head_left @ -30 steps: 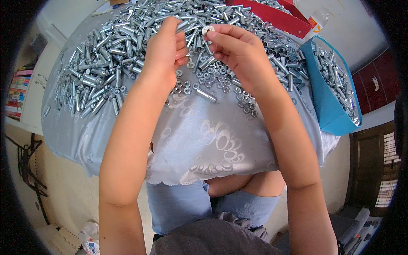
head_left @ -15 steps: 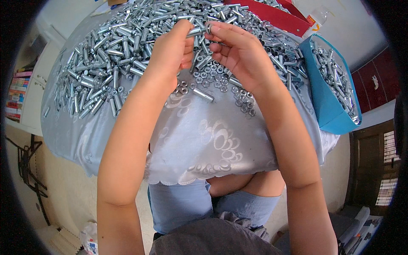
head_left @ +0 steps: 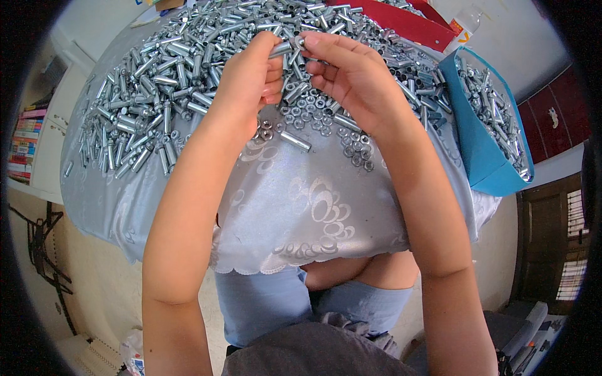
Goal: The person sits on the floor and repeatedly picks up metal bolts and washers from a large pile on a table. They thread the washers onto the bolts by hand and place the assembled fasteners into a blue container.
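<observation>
My left hand is closed around a shiny metal expansion bolt, thumb along its top and the bolt's end pointing right. At that end sits a small nut, pinched between the thumb and forefinger of my right hand. Its other fingers are loosely curled below. How far the nut is on the thread cannot be made out. Under both hands lies a group of loose hex nuts, and a single metal sleeve piece rests on the cloth nearer to me.
A large heap of metal bolts covers the far part of the table, over a silvery patterned tablecloth. To the right stands a blue bin full of bolts. A red box and a plastic bottle are at the back right.
My right thumb and forefinger have shifted slightly left with the nut at the bolt's end. The left hand keeps its grip; the whole view has moved a little.
</observation>
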